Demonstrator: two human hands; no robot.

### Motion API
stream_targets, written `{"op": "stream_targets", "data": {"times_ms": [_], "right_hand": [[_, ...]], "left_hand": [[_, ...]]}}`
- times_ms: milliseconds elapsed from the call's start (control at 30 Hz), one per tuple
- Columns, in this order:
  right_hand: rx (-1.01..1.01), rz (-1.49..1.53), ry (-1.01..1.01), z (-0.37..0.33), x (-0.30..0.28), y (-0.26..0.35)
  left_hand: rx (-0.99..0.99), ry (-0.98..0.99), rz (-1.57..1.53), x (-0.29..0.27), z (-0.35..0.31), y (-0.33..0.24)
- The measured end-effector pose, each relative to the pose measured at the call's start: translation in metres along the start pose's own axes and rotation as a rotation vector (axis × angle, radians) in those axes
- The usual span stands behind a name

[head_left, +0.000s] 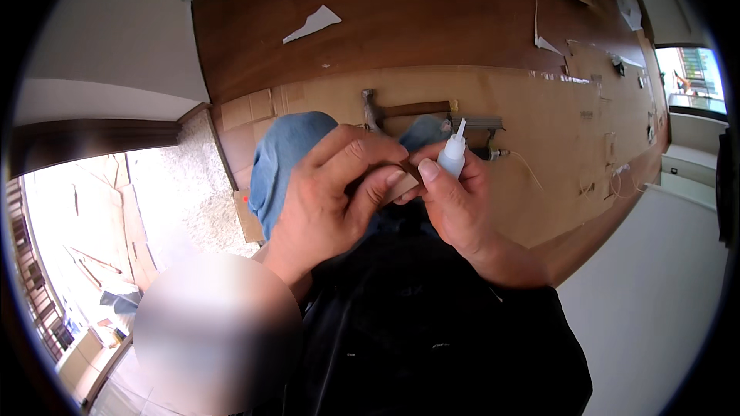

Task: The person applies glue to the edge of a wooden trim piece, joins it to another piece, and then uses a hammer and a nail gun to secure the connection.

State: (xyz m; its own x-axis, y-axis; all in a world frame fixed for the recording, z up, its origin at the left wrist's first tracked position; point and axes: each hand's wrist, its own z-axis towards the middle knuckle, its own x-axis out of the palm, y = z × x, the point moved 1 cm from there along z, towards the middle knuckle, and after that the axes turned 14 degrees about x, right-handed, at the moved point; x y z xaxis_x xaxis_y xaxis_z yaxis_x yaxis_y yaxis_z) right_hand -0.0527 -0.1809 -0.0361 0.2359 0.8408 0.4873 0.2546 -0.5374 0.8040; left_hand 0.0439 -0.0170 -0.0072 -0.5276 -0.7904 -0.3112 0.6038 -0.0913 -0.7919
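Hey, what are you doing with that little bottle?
A person is pinching a small brown piece with the left hand. The right hand, close beside it, holds a small white bottle. Its thin nozzle points away from the piece at this moment. A hammer lies beyond the hands on the cardboard, and nobody is holding it.

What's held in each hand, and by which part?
Left hand: small brown piece, pinched at its left side. Right hand: white bottle, by its body; whether it also grips the piece, can't tell.
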Motion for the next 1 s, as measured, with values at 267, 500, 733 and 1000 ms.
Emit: {"op": "stream_targets", "data": {"times_ms": [267, 500, 733, 1000], "right_hand": [[-0.010, -0.057, -0.075, -0.001, -0.002, -0.005], [-0.079, -0.288, 0.027, -0.012, -0.008, 0.001], [-0.156, -0.602, -0.013, -0.010, -0.011, 0.013], [-0.482, -0.736, -0.073, 0.012, -0.005, 0.015]], "left_hand": [[-0.147, 0.024, -0.138, -0.008, 0.002, 0.013], [-0.273, 0.001, -0.349, -0.016, 0.006, 0.040], [-0.339, -0.104, -0.502, -0.026, 0.007, 0.061], [-0.436, -0.246, -0.600, -0.027, 0.010, 0.073]]}}
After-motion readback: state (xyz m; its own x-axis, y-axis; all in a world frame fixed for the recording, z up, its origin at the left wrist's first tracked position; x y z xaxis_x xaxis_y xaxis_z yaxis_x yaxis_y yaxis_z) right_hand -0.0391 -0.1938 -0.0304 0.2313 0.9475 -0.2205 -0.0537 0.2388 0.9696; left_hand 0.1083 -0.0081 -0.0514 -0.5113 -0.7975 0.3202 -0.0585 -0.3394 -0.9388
